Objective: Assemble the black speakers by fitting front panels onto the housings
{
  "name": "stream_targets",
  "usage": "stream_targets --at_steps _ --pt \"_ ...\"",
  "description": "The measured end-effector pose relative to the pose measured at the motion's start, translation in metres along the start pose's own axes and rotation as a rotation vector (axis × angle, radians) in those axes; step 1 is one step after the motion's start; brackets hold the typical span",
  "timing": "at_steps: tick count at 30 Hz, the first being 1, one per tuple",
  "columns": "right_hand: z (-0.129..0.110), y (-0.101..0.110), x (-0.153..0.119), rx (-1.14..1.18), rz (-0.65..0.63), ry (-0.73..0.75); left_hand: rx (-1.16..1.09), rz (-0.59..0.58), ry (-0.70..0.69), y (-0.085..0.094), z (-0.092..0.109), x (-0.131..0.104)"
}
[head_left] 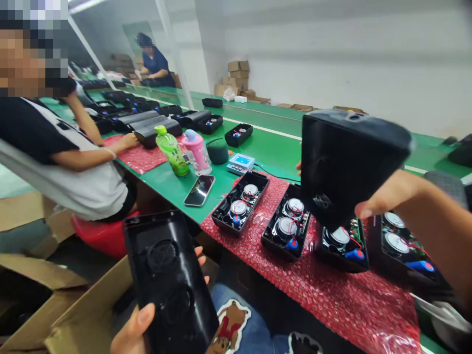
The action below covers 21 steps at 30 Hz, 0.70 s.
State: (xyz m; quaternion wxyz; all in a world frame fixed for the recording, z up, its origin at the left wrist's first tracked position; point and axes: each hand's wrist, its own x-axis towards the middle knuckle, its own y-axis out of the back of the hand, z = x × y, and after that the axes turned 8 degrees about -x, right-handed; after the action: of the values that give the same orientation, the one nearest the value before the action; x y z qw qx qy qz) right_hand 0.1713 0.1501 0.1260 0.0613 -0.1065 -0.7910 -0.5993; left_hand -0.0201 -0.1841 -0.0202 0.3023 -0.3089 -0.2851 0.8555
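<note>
My left hand (pixel 134 324) grips a black plastic speaker shell (pixel 169 280) low in front of me. Its hollow inner side faces up, with two round recesses moulded in it. My right hand (pixel 381 196) holds up a second black shell (pixel 342 157), its smooth outer side toward me, above the row of speakers. Beneath it, partly covered, lies an open speaker housing (pixel 341 241) with round drivers, red wires and a blue battery. Left of that are two more open housings, one in the middle (pixel 285 226) and one farther left (pixel 241 204). Another open housing (pixel 401 246) sits behind my right forearm.
Red bubble wrap (pixel 324 295) lines the table edge. A phone (pixel 199 190), green bottle (pixel 172 152), pink bottle (pixel 197 152) and small meter (pixel 240 163) stand to the left. A co-worker (pixel 84 152) sits there. Cardboard boxes (pixel 92 305) are at lower left.
</note>
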Motion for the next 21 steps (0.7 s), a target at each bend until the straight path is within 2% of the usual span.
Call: stream_targets --at_steps 1,3,7,9,13,18,21 --pt "-0.001 0.006 -0.002 -0.028 0.005 0.044 -0.012 0.018 0.000 0.008 -0.001 0.001" --pt "-0.005 0.003 -0.001 -0.104 -0.061 0.139 -0.039 0.052 0.001 0.024 -0.004 0.004" --pt "-0.003 -0.043 0.007 -0.423 -0.373 0.268 -0.116 0.070 0.028 0.052 -0.008 0.009" --pt "0.007 -0.066 0.011 -0.491 -0.455 0.279 -0.167 0.049 0.067 0.060 -0.009 0.009" --pt "0.028 -0.087 0.018 -0.574 -0.509 0.282 -0.257 0.038 0.065 0.068 -0.011 0.001" --pt "0.030 -0.091 0.025 -0.543 -0.554 0.300 -0.269 0.082 0.062 0.076 -0.012 -0.001" --pt "0.027 -0.091 0.027 -0.506 -0.572 0.289 -0.253 0.105 0.035 0.073 -0.008 0.002"
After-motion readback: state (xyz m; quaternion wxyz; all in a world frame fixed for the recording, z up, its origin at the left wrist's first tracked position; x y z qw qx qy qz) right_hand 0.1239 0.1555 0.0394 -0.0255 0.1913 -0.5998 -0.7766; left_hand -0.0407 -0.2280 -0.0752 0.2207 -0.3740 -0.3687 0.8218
